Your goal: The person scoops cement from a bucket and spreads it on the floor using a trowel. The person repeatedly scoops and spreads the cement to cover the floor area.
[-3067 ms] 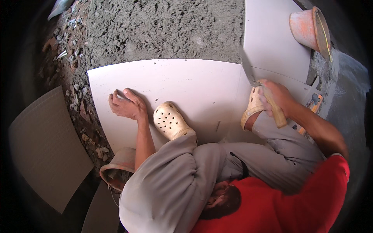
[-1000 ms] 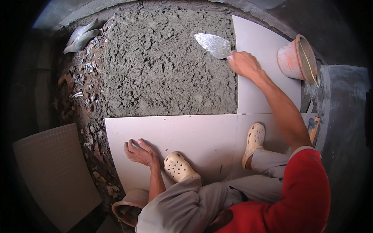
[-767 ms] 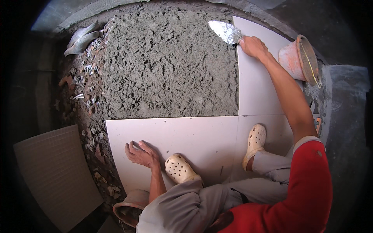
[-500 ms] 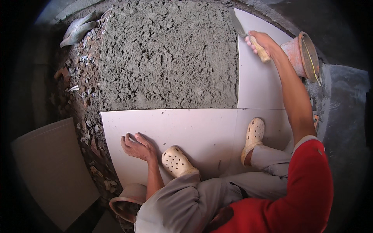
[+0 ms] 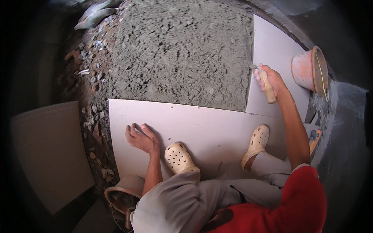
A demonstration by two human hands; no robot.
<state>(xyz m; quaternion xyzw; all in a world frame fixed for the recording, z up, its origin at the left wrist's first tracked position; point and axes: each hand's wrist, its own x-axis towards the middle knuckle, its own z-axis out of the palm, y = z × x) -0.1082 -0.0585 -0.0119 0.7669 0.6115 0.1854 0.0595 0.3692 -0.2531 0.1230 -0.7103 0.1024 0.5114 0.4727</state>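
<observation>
My right hand [image 5: 271, 80] is closed around the wooden handle of a trowel [image 5: 269, 93]. The trowel's blade is hard to make out, edge-on where the mortar meets the right-hand tile. A broad bed of rough, wet grey mortar [image 5: 182, 54] spreads ahead of me. Along its right side lies a large white tile [image 5: 272, 50], and along its near side another white tile [image 5: 194, 120]. Over the left part of this near tile is my left hand [image 5: 143, 138], open, with its fingers loosely bent and nothing in them.
An orange bucket [image 5: 303, 70] lies tipped on the right. Another bucket [image 5: 132, 184] sits by my left leg. Rubble [image 5: 97, 70] runs along the mortar's left edge, with a crumpled sack [image 5: 97, 15] beyond. A dark-looking tile [image 5: 50, 151] lies at left. An orange-edged tool [image 5: 315, 138] is by my right arm.
My right hand has drawn the trowel nearer along the mortar's right edge. The view has shifted slightly. My left hand keeps its place over the near tile.
</observation>
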